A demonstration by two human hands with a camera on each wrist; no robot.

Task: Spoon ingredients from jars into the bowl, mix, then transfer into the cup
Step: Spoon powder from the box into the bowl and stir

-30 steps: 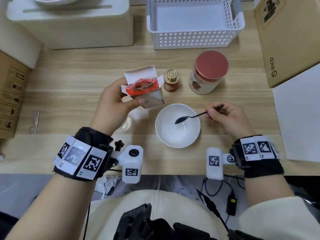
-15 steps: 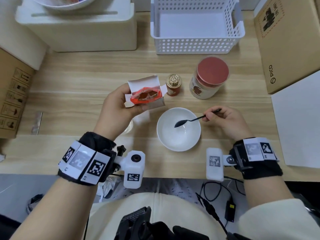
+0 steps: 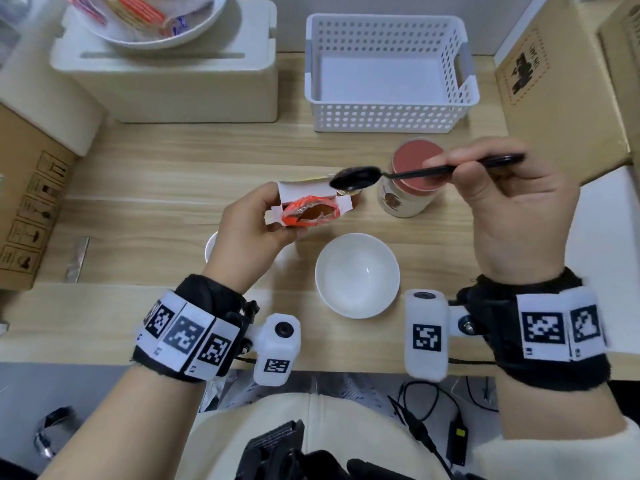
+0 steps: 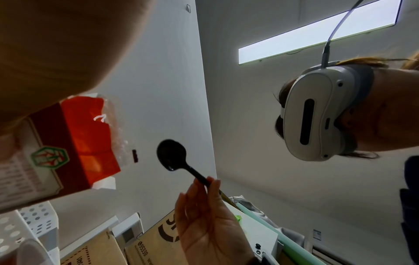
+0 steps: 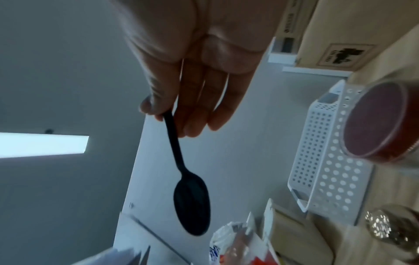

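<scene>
On the wooden worktop point(image 3: 173, 188) the white bowl point(image 3: 357, 275) sits between the wrists, apparently empty, placed to catch each spoonful. The left hand point(image 3: 247, 233) grips a small carton point(image 3: 310, 211), its red inner bag open upward. The right hand point(image 3: 512, 206) pinches a black spoon point(image 3: 356, 177), poised just above that opening, likely to scoop.

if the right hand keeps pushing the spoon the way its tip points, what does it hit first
Most likely the open carton held by the left hand; the spoon in the right hand hovers near its mouth, though depth is uncertain.
</scene>
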